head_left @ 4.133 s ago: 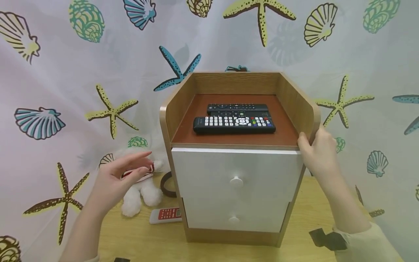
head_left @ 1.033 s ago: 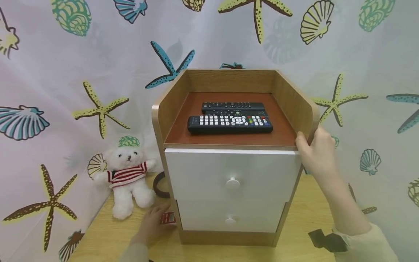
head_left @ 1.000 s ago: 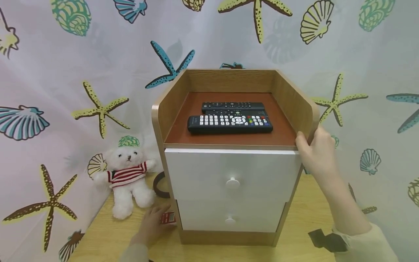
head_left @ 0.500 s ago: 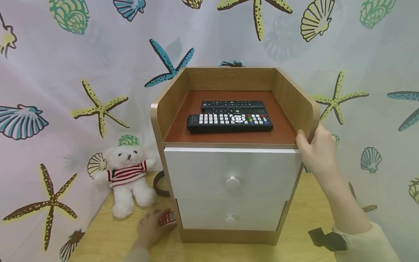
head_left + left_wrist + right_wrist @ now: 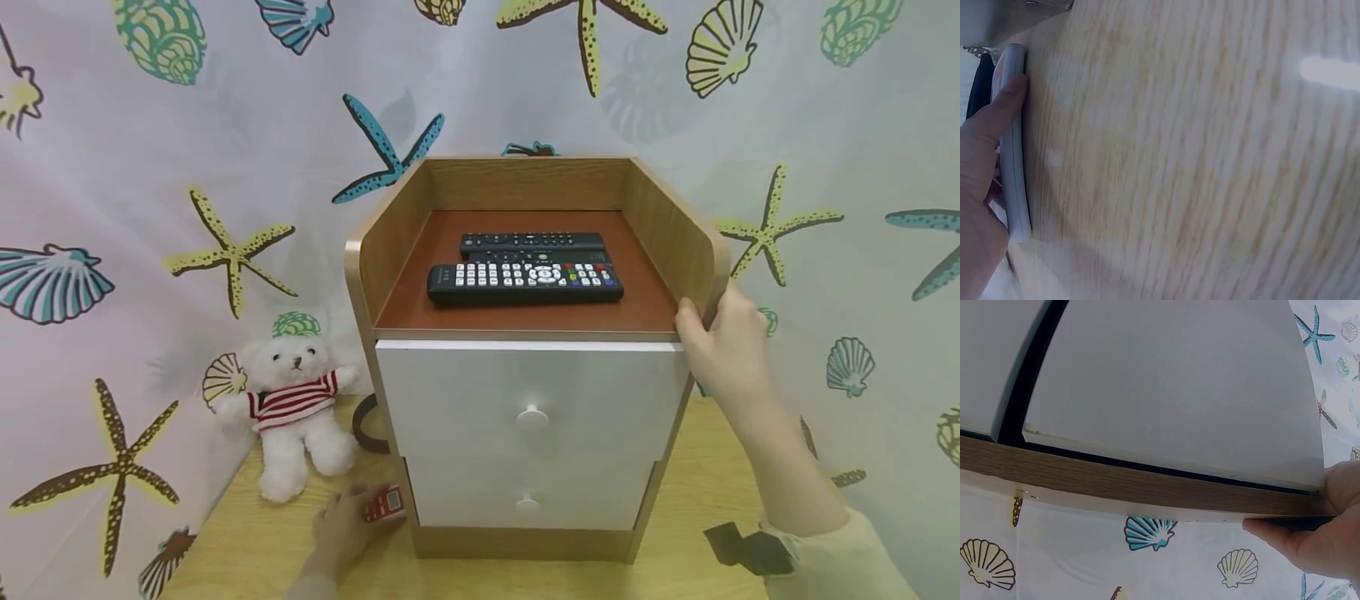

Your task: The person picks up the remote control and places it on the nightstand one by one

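Low at the left of the cabinet, my left hand (image 5: 345, 521) grips a white remote control with a red key panel (image 5: 386, 503). The left wrist view has the thumb across the edge of this remote control (image 5: 1015, 162), close to the wooden tabletop; the other fingers are mostly hidden. My right hand (image 5: 726, 346) holds the right side panel of the small wooden cabinet (image 5: 540, 542), thumb on the inner face. In the right wrist view, that hand (image 5: 1316, 540) clasps the panel's edge (image 5: 1166, 487). Both white drawers (image 5: 465, 408) are in.
Several black remote controls (image 5: 525, 285) lie on the cabinet's brown top. A white teddy bear (image 5: 292, 417) in a striped shirt sits against the patterned curtain at the left. Between bear and cabinet stands a dark ring-shaped thing (image 5: 367, 425), partly hidden.
My left hand has come down from the air beside the cabinet onto the white remote control, which has since turned slightly. The right hand keeps its hold on the side panel.
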`<state>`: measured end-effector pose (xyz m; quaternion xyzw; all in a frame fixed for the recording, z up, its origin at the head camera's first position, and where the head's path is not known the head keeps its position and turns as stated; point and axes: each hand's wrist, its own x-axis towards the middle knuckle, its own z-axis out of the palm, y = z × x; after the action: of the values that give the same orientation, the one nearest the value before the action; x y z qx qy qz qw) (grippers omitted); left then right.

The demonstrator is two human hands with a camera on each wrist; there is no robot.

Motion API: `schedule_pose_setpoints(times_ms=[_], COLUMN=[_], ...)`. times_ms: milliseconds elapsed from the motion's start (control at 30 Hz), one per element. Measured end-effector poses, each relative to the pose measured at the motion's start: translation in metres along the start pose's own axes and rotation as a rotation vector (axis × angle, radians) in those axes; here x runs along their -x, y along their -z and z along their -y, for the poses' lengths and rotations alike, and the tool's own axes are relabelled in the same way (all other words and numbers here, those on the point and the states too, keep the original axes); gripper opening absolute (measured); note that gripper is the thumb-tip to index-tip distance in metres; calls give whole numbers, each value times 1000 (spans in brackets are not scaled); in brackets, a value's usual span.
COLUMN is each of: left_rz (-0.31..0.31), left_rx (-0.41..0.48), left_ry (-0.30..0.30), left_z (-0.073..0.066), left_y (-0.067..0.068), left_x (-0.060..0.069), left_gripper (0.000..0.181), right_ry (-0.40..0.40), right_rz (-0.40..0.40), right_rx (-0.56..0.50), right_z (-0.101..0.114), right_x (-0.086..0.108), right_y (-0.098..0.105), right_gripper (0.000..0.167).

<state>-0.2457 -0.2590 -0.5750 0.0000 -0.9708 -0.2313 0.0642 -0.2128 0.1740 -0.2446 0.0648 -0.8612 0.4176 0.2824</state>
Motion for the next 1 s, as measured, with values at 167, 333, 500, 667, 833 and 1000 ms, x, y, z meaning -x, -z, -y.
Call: schedule_pose_setpoints(times_ms=[167,333,500,667,833,1000], left_rz=[-4,-62,-89,-100,-145,-179], left_rx=[12,87,124,156,165,123], left_ry=[-15,-119,-170,-155,-164,-160], left_z=[6,13,16,25,37,40], left_y=[-2,-3,4,13,26,48], left_x=[-3,-6,-5,-7,-7,-1], left_gripper=[62,56,53,52,47,49], right_ry=[5,6,4,-3,7,1], right_rz=[-4,-8,-4,-5,-21,-18], right_rx=[-2,-2,7,17,11,3], right_z=[1,1,-1,-2,-1,0], right_x=[0,-1,-1,-2,-3,-4], right_y=[1,1,-1,-1,-3,-1], right_gripper=[36,36,36,34,33,34])
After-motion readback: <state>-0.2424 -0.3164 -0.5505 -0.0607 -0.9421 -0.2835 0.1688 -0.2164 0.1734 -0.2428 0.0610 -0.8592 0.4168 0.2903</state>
